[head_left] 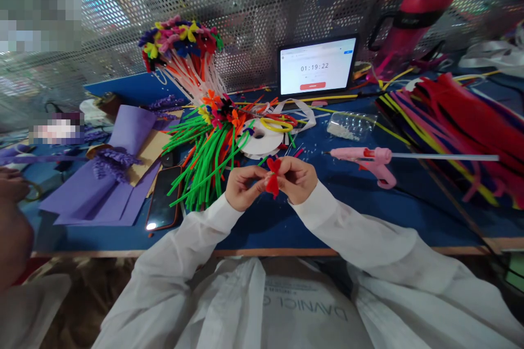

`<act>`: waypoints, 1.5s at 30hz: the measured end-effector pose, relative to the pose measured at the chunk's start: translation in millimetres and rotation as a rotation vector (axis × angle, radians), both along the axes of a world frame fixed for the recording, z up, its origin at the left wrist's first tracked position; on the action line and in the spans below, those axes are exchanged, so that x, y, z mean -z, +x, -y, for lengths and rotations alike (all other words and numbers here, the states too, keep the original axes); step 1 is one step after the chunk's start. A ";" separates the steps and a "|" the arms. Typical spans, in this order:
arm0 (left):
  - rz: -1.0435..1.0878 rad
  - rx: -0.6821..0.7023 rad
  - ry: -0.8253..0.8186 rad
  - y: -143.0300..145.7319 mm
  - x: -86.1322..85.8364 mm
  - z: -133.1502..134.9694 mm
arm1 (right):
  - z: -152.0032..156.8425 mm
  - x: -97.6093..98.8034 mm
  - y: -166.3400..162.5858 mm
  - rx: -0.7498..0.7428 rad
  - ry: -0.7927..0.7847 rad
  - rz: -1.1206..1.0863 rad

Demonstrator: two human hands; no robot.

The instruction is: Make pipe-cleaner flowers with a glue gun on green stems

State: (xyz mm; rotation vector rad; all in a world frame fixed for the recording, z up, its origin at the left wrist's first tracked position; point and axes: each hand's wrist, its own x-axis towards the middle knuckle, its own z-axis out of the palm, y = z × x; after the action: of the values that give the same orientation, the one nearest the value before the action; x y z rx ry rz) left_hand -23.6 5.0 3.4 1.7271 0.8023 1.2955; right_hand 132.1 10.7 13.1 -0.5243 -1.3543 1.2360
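Left hand, right hand: both pinching red fuzzy piece | pink glue gun on table, 3 o'clock from it | tablet, 1 o'clock

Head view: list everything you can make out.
Petal piece: one, red, centre
Flowers: many, multicoloured, back left
Stems: many, mostly green, centre left
Spool: one, white, centre
Tablet: one, black-rimmed, back
Bag: one, clear, centre right
Glue gun: one, pink, right
Bottle: one, pink, back right
Strips: many, mixed colours, far right
Phone: one, dark, left
Sheets: several, purple, left
Sprigs: several, purple, left
Table: one, blue, underneath
Mesh panel: one, silver, back
Co-worker's hand: one, left edge
Hands: two, bare, holding petal piece
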 end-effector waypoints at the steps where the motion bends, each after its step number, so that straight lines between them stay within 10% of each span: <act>1: -0.008 -0.001 0.015 0.4 -1.0 0.4 | -0.5 -1.5 1.1 0.022 0.020 0.011; 8: 0.083 -0.250 0.094 7.4 -24.3 13.5 | -6.1 -12.5 11.8 0.197 0.232 0.123; 14: 0.200 -0.042 -0.378 19.2 -41.0 34.0 | -4.6 -19.6 14.2 0.256 0.453 0.221; 25: 0.365 0.001 -0.639 27.5 -50.5 44.3 | 1.9 -28.2 12.0 0.287 0.610 0.251; 45: 0.409 0.119 -0.523 21.2 -40.2 37.9 | 2.7 -28.5 8.4 0.259 0.642 0.187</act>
State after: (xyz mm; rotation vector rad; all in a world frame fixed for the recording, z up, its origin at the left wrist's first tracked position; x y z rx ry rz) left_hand -2.4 -32.9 43.6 1.0380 0.7040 1.1728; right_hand 140.4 8.0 41.5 -0.3437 -1.6810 0.5030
